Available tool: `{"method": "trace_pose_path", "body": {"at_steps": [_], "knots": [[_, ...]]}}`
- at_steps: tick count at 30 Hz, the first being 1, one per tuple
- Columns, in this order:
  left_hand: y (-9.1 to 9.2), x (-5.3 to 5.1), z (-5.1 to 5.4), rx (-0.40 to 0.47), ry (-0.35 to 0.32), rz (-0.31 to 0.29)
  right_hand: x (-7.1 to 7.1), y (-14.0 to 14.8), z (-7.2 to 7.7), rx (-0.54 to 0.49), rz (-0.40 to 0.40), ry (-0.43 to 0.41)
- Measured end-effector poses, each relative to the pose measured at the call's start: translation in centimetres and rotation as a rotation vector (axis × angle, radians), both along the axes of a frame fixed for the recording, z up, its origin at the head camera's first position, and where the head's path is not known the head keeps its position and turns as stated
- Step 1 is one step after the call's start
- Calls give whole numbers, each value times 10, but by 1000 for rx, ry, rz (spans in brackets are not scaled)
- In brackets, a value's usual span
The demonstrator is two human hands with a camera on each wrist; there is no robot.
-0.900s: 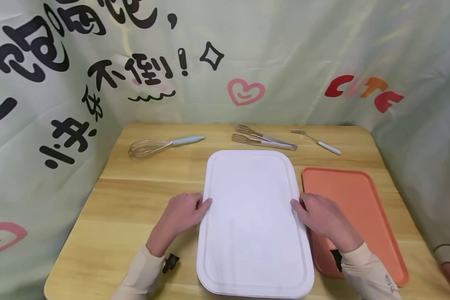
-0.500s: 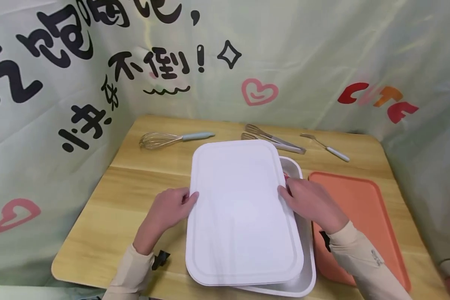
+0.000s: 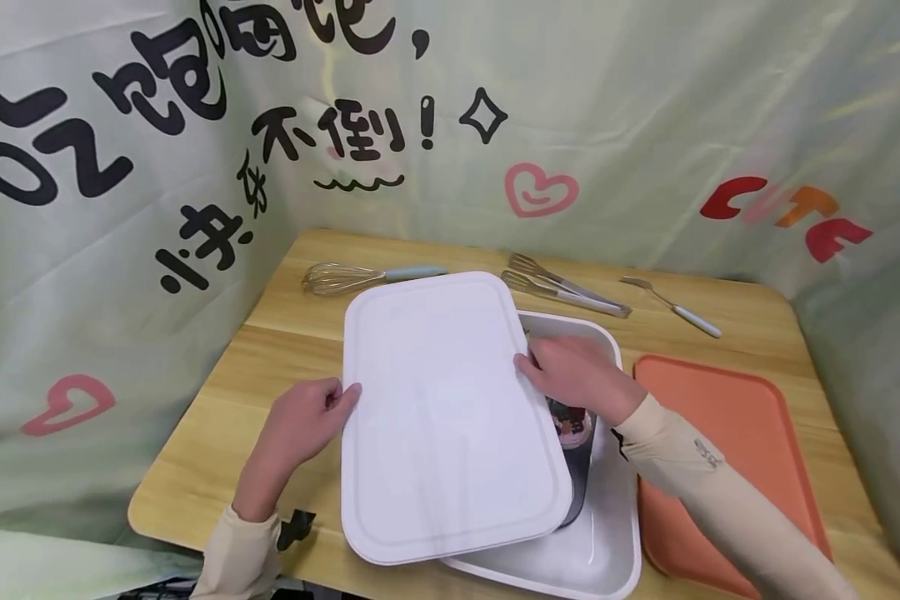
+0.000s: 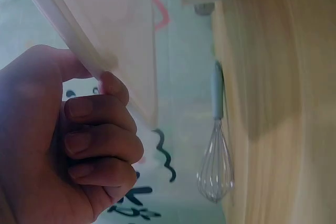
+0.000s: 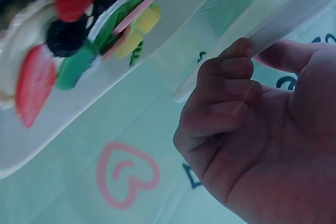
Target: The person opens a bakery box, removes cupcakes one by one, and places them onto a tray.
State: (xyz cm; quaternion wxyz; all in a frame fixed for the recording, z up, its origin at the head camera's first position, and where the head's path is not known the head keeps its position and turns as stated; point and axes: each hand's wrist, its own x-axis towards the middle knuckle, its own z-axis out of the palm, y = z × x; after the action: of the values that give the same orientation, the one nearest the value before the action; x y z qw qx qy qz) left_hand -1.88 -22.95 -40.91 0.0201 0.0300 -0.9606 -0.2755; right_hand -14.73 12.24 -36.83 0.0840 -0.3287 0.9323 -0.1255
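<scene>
Both hands hold a white rectangular lid point(image 3: 450, 417) by its long edges, raised and shifted left over a white tub point(image 3: 607, 533). My left hand point(image 3: 300, 425) pinches the left edge between thumb and curled fingers. On the opposite edge my right hand point(image 3: 577, 375) does the same, above the tub. Part of the tub's inside shows at the right: a dark container point(image 3: 576, 479) with a pinkish top stands in it. In the right wrist view, toy-like food shows in the tub, including a strawberry piece point(image 5: 37, 85) and a blackberry point(image 5: 66, 36). The lid hides the rest.
Along the table's back lie a whisk point(image 3: 375, 277) with a blue handle, metal tongs point(image 3: 566, 287) and a small fork point(image 3: 671, 306). An orange tray point(image 3: 727, 450) lies right of the tub. A printed curtain point(image 3: 615, 108) hangs behind the wooden table point(image 3: 217, 417).
The lid has come off the tub and moved left in both hands, uncovering the tub's right side and some contents. The head view has shifted slightly.
</scene>
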Motion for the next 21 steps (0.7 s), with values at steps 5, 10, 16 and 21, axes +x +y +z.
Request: {"method": "trace_pose_path", "body": {"at_steps": [5, 10, 16, 21], "knots": [[-10, 12, -3, -3, -4, 50, -6, -18, -3, 7, 33, -17], [-20, 24, -4, 8, -25, 98, -11, -36, -4, -12, 79, -23], [-34, 40, -5, 16, -41, 151, -17, -60, 0, -5, 116, -82], [-46, 53, -6, 22, -67, 201, -21, -82, 5, 21, 190, -76]]}}
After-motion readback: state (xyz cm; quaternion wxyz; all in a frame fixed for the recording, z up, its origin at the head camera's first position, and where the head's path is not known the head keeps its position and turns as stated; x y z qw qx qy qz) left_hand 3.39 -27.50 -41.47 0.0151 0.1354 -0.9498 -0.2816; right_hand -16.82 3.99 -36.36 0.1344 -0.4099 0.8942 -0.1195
